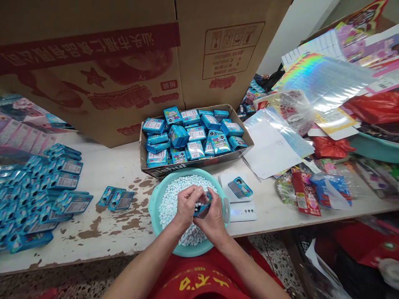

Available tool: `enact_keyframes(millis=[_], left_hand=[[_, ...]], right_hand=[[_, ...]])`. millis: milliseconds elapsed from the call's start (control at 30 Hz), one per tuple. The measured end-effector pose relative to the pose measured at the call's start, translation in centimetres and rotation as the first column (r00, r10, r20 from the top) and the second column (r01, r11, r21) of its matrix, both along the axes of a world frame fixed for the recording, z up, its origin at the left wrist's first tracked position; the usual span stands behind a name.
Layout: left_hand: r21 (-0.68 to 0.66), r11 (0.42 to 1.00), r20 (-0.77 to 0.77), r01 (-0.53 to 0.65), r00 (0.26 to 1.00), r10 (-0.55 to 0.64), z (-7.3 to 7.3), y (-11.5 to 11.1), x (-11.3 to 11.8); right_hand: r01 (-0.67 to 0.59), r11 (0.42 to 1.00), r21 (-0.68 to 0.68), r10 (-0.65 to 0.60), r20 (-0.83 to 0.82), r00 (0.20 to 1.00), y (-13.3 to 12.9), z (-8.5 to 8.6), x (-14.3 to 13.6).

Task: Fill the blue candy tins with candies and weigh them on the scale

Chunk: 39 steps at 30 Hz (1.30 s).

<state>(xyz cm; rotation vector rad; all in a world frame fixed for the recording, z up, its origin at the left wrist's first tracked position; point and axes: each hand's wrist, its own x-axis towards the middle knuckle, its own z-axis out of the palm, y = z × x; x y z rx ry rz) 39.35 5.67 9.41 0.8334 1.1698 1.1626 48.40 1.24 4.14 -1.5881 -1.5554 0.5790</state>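
Over a turquoise basin [155,207] of small white candies [174,193], my right hand [215,216] grips a small blue candy box [202,211]. My left hand [188,203] is closed in a pinch at the top of that box, with a few white candies showing under its fingers. How many candies it holds is hidden. To the right of the basin, another blue box with a window [240,187] lies on a white digital scale [246,211]. Left of the basin, two similar boxes [121,199] lie together on the table.
Behind the basin stands an open carton [193,164] full of blue boxes, against a large cardboard box [193,50]. Many blue boxes [40,199] are stacked at the left. Papers [271,145], plastic sheets [324,83] and candy packets [305,193] lie at the right. The table's front edge runs close to me.
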Motion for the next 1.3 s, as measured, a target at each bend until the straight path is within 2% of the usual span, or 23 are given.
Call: enact_keyframes(millis=[67,133,167,200,233,267,333,367,400,433,467,500,600,633,700,767,867,967,1033,1133,1300], left_hand=[[-0.062,0.992,0.02,-0.112,0.993,0.114,-0.7,0.9,-1.0],[-0.075,0.967,-0.054,-0.242,0.97,0.238,-2.1,2.0,-2.5],[-0.046,0.966,-0.155,-0.256,0.957,0.246,-3.1,2.5,-3.2],[-0.001,0.976,-0.293,-0.217,0.934,0.207,-4.2,2.8,-3.8],[0.037,0.992,-0.455,-0.122,0.882,0.125,-5.4,3.0,-4.3],[0.048,0.999,-0.617,0.005,0.787,0.026,-6.7,2.9,-4.6],[-0.023,0.975,-0.845,0.223,0.517,-0.138,-8.8,2.4,-4.6],[-0.081,0.957,-0.897,0.278,0.399,-0.192,-9.7,1.9,-4.4],[-0.137,0.944,-0.919,0.299,0.318,-0.234,-10.3,1.4,-4.0],[-0.181,0.937,-0.921,0.298,0.283,-0.268,-10.7,1.0,-3.7],[-0.209,0.936,-0.908,0.284,0.3,-0.294,-11.0,0.6,-3.4],[-0.219,0.94,-0.878,0.262,0.368,-0.307,-11.1,0.3,-3.2],[-0.214,0.97,-0.618,0.112,0.753,-0.223,-10.8,0.2,-3.3],[-0.225,0.972,-0.505,0.065,0.846,-0.173,-10.5,0.3,-3.4],[-0.253,0.967,-0.339,0.013,0.935,-0.102,-9.7,0.5,-3.7],[-0.275,0.962,-0.24,-0.001,0.968,-0.068,-8.4,0.7,-3.8],[-0.285,0.958,-0.05,-0.014,0.999,-0.001,-5.4,0.8,-3.1],[-0.204,0.979,0.19,-0.029,0.979,0.069,-2.2,0.6,-1.8],[-0.132,0.99,0.261,-0.054,0.961,0.087,-0.9,0.3,-0.9],[-0.089,0.991,0.187,-0.096,0.976,0.111,-0.4,0.0,-0.1],[-0.087,0.99,0.139,-0.111,0.983,0.123,-1.1,0.2,0.2]], right_hand=[[-0.026,0.999,0.019,0.026,0.003,1.0,0.0,0.2,0.4],[-0.022,1.0,0.016,0.022,-0.003,1.0,-0.1,0.5,0.9],[-0.017,1.0,0.013,0.017,-0.011,1.0,-0.1,0.6,1.1],[-0.012,1.0,0.01,0.013,-0.022,1.0,-0.1,0.7,1.3],[-0.011,1.0,0.01,0.011,-0.032,0.999,-0.1,0.8,1.5],[-0.012,1.0,0.008,0.012,-0.039,0.999,0.0,0.9,1.7],[-0.015,1.0,0.001,0.015,-0.044,0.999,0.0,0.8,1.9],[-0.015,1.0,-0.005,0.014,-0.043,0.999,0.0,0.7,2.0],[-0.012,1.0,-0.012,0.012,-0.042,0.999,0.0,0.6,2.0],[-0.01,1.0,-0.019,0.009,-0.041,0.999,0.0,0.5,2.1],[-0.008,1.0,-0.028,0.007,-0.042,0.999,0.0,0.3,2.2],[-0.01,0.999,-0.038,0.008,-0.043,0.999,0.1,0.2,2.3],[-0.025,0.998,-0.056,0.023,-0.046,0.999,0.1,-0.2,2.5],[-0.032,0.998,-0.047,0.03,-0.04,0.999,0.2,-0.3,2.5],[-0.047,0.999,0.011,0.047,-0.006,0.999,0.2,-0.6,2.6],[-0.068,0.994,0.089,0.063,0.053,0.997,0.3,-0.8,2.5],[-0.092,0.986,0.141,0.071,0.146,0.987,0.3,-1.1,2.2],[-0.091,0.986,0.139,0.063,0.192,0.979,0.4,-1.1,1.6],[-0.097,0.984,0.146,0.067,0.2,0.977,0.5,-1.1,1.2],[-0.096,0.984,0.151,0.066,0.192,0.979,0.6,-1.0,0.8],[-0.088,0.986,0.139,0.061,0.19,0.98,0.7,-1.0,0.5]])
